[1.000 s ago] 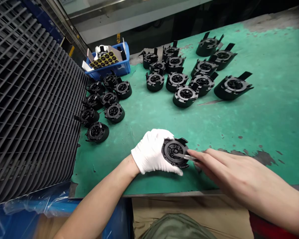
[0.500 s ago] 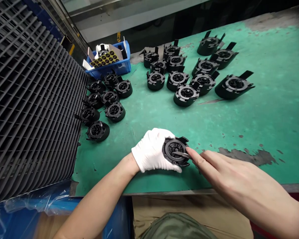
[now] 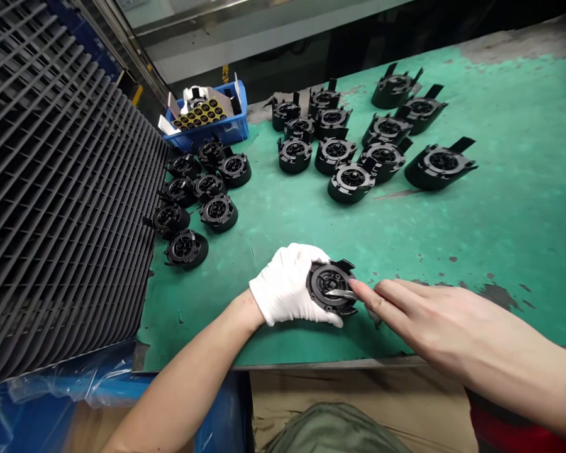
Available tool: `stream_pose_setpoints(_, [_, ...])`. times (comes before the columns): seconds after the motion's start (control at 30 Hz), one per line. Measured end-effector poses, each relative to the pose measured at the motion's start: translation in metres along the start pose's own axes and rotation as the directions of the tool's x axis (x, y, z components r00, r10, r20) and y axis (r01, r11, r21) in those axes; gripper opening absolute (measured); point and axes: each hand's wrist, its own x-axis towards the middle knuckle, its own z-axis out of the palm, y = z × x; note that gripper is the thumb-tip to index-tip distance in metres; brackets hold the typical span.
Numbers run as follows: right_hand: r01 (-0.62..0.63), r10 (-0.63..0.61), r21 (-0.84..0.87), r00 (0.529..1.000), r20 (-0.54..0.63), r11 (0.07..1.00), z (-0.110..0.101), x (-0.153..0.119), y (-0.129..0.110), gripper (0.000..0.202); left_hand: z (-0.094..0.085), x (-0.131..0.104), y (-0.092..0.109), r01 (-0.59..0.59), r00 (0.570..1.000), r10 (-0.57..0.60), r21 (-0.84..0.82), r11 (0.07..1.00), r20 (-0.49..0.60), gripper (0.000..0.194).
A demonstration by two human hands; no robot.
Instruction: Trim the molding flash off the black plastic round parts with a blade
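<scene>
My left hand, in a white glove, is closed around a round black plastic housing near the front of the table. The housing's ribbed face is turned up toward me, with tabs around its rim. My bare right hand pinches a thin metal blade-like tool, perhaps tweezers. Its tip lies over the inside of the housing, near the centre; whether it touches there I cannot tell. The handle end is hidden by my right fingers.
Several similar black housings stand at the left and more housings at the back. A blue bin holds a sheet of round black-and-gold stickers. Stacked dark grids border the green tabletop on the left.
My right hand and the tool have shifted very slightly left, the tool lying at a flatter angle over the housing. My left hand keeps its hold.
</scene>
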Motion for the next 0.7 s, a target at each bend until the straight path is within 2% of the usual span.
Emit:
stream_pose_setpoints(0.07, [0.019,-0.018,0.064,1.000,-0.003,0.998,0.002,0.001,0.007,0.098,0.001,-0.002,-0.001,-0.016,1.000,0.016,0.009,1.000,-0.023,0.112])
stream_pose_setpoints(0.13, [0.033,-0.030,0.138,0.999,-0.023,0.990,-0.001,0.003,0.016,0.089,0.002,-0.002,-0.004,-0.035,0.998,0.036,0.018,0.999,-0.054,0.115])
stream_pose_setpoints(0.23, [-0.076,0.098,0.208,0.990,-0.100,0.975,-0.013,0.006,0.023,0.063,0.001,-0.003,-0.010,-0.030,0.983,0.033,0.017,0.999,-0.181,0.112])
stream_pose_setpoints(0.33, [-0.175,0.212,0.244,0.968,-0.136,0.954,-0.024,0.004,0.016,0.049,0.000,-0.004,-0.016,-0.013,0.959,0.017,0.016,1.000,-0.282,0.114])
stream_pose_setpoints(0.47, [-0.142,0.180,0.273,0.976,-0.119,0.951,-0.025,-0.001,0.000,0.044,0.002,-0.007,-0.017,-0.041,0.974,0.059,0.085,0.996,-0.220,0.128])
stream_pose_setpoints(0.57, [-0.159,0.188,0.234,0.976,-0.109,0.959,-0.021,-0.002,-0.006,0.040,0.003,-0.005,-0.017,-0.135,0.978,0.154,0.133,0.982,-0.139,0.144])
stream_pose_setpoints(0.7, [-0.175,0.189,0.146,0.978,-0.090,0.974,-0.021,-0.003,-0.008,0.042,0.008,-0.001,-0.019,-0.256,0.954,0.269,0.109,0.961,-0.134,0.135])
